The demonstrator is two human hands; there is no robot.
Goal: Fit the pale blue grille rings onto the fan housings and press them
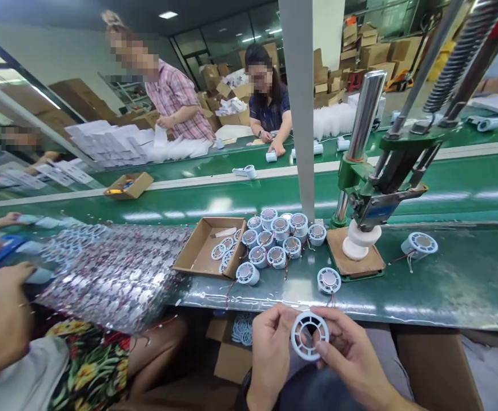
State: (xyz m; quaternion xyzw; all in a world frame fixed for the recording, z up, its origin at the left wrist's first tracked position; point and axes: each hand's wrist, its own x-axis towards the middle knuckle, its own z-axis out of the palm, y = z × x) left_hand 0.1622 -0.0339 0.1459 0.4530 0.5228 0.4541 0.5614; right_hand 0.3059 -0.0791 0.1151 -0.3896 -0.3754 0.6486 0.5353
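Just in front of the bench edge, my left hand (272,348) and my right hand (349,345) grip a light-blue plastic ring with spokes (296,339) from both sides. The ring's centre is an open hole, and its face tilts toward me. Beyond my hands, a round blue motor housing with a grey disc centre and thin wires (329,279) rests on the green bench. More such housings (277,257) are clustered and partly stacked to its left. One further housing (422,244) sits at the right, past the press.
A hand press (360,194) with a white pad stands over a brown board (338,265). Left of the housings, a cardboard box (197,268) holds spoked rings. A co-worker (0,308) sits beside wired parts (116,268) at left; two people stand across the green conveyor (189,197).
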